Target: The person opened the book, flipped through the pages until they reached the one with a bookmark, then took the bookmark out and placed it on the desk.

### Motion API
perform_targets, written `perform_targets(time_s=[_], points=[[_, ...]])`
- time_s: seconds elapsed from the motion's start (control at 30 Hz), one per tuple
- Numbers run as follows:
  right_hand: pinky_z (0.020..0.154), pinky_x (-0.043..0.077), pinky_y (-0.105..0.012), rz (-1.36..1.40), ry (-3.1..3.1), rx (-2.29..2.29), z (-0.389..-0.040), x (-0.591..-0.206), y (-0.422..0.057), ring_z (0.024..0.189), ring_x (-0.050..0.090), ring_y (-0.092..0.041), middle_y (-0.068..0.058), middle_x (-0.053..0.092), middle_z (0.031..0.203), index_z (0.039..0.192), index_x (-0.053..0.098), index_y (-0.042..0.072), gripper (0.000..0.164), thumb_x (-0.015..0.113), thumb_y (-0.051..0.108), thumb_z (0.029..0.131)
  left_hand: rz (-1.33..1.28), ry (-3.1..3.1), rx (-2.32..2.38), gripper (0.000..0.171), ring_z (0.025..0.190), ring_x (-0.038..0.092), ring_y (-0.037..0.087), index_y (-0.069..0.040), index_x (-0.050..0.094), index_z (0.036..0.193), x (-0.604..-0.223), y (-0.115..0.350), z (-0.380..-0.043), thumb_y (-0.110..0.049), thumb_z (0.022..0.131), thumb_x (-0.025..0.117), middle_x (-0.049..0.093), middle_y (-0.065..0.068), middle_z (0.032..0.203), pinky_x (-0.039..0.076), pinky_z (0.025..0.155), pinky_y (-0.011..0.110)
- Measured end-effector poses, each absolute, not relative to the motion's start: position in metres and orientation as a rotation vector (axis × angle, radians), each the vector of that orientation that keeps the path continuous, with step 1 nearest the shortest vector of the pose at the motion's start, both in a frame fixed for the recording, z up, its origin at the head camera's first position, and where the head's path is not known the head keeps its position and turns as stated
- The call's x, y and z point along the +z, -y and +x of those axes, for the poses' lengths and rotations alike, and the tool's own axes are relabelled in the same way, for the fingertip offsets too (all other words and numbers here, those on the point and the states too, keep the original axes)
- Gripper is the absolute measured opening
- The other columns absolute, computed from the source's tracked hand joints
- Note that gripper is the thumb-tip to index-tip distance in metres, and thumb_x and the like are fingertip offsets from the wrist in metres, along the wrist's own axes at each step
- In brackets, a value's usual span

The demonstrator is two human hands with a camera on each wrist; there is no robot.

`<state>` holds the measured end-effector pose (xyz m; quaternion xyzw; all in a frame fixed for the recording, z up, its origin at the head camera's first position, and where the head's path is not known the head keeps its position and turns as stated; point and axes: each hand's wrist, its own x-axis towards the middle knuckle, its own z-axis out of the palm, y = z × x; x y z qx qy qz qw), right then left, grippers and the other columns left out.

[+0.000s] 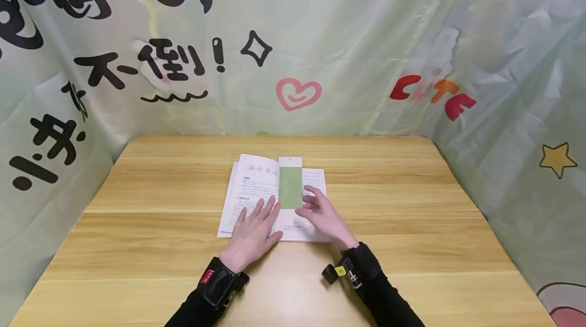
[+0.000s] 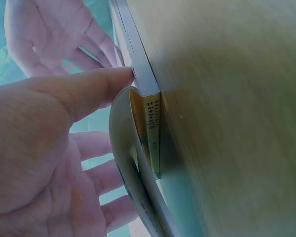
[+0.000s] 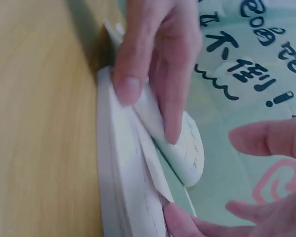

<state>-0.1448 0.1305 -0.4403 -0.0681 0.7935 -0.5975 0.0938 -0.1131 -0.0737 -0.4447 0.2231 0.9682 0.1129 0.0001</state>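
An open book [image 1: 308,230] lies on the table with printed text on its pages. Along its inner fold sits a bookmark [image 1: 290,187], a green strip with a white top and a small hole. My left hand [image 1: 253,235] presses on the left page [image 1: 261,177] with spread, nearly straight fingers; its thumb reaches the lower edge near the fold. In the left wrist view the left pages bow up from the spine [image 2: 153,131]. Over the right page hovers my right hand [image 1: 324,215], fingers relaxed and thumb apart, with fingertips right beside the bookmark's right edge.
The book rests on a wooden table [image 1: 393,189]. Behind and at both sides hangs a pale green cloth [image 1: 361,22] with black characters, a pink heart and coloured letters. Both wrists carry strapped-on cameras [image 1: 330,273] over black sleeves.
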Motion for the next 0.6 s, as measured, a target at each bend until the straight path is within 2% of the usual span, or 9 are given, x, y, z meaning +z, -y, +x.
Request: perform_targets(time_s=[0.13,0.23,0.37,0.5,0.6], points=[[0.089,0.051,-0.046,-0.103,-2.286,-1.828,-0.148,-0.443,-0.128,0.099,0.059,-0.030,-0.026,0.056,0.118,0.146,0.031,-0.004,0.073,0.067,0.007,0.084,0.703,-3.043,0.354,0.066,0.137,0.030,0.032,-0.006,0.041,0.146,-0.445,0.074,-0.113,-0.041,0.092,0.057,0.033,0.010,0.154,0.028,0.106,0.063],[0.076,0.057,-0.039,-0.120,-2.263,-1.809,-0.149,-0.448,-0.126,0.081,0.064,-0.026,-0.020,0.059,0.102,0.147,0.027,-0.006,0.075,0.066,0.003,0.084,0.704,-3.048,0.350,0.066,0.137,0.030,0.032,-0.006,0.041,0.146,-0.445,0.074,-0.113,-0.041,0.092,0.058,0.033,0.010,0.153,0.028,0.106,0.063],[0.060,0.060,-0.035,-0.188,-2.223,-1.845,-0.151,-0.453,-0.124,0.064,0.062,-0.024,-0.015,0.055,0.088,0.147,0.024,-0.010,0.074,0.061,-0.008,0.082,0.704,-3.045,0.360,0.066,0.137,0.030,0.032,-0.006,0.041,0.146,-0.445,0.074,-0.113,-0.041,0.092,0.058,0.033,0.011,0.154,0.027,0.106,0.063],[0.054,0.060,-0.029,-0.184,-2.231,-1.873,-0.152,-0.454,-0.131,0.061,0.060,-0.022,-0.012,0.049,0.086,0.146,0.027,-0.009,0.073,0.057,-0.014,0.080,0.701,-3.032,0.367,0.067,0.138,0.029,0.032,-0.006,0.040,0.146,-0.445,0.074,-0.113,-0.041,0.092,0.057,0.032,0.011,0.154,0.027,0.107,0.063],[0.056,0.060,-0.029,-0.182,-2.224,-1.873,-0.152,-0.451,-0.145,0.062,0.062,-0.025,-0.012,0.045,0.090,0.148,0.026,-0.004,0.074,0.055,-0.014,0.081,0.694,-3.024,0.357,0.067,0.138,0.028,0.031,-0.006,0.040,0.146,-0.444,0.075,-0.113,-0.042,0.092,0.057,0.031,0.010,0.154,0.026,0.107,0.063]])
